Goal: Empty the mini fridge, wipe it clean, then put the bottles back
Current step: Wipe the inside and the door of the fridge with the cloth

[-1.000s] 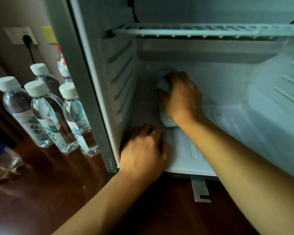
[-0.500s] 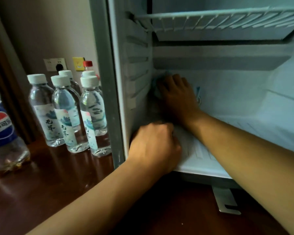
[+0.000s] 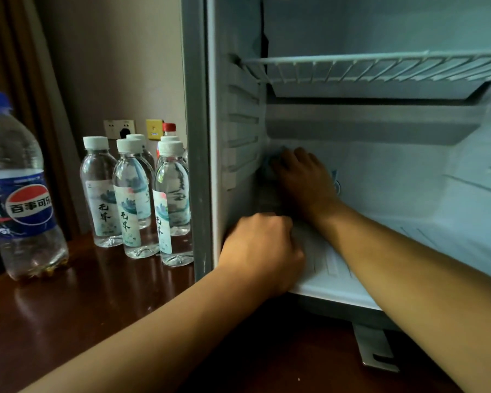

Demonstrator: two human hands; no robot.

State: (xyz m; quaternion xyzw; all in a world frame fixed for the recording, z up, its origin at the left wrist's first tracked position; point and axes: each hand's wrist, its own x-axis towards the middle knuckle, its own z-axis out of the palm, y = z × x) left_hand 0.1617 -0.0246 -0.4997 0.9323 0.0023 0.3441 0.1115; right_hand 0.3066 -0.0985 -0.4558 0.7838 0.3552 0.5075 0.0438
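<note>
Pressing a cloth (image 3: 270,163) into the fridge's (image 3: 238,109) far-left corner, the right hand (image 3: 304,180) could knock the shelf (image 3: 380,66); left hand (image 3: 262,251) fisted, holding nothing visible.

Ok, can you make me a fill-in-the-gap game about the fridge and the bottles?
1. The clear plastic water bottles stand ___ the white mini fridge.
2. The right hand presses a pale cloth against the fridge's back ___ corner.
3. The left hand rests on the fridge ___.
4. The white wire shelf holds ___.

Missing words: outside; left; floor; nothing
</note>
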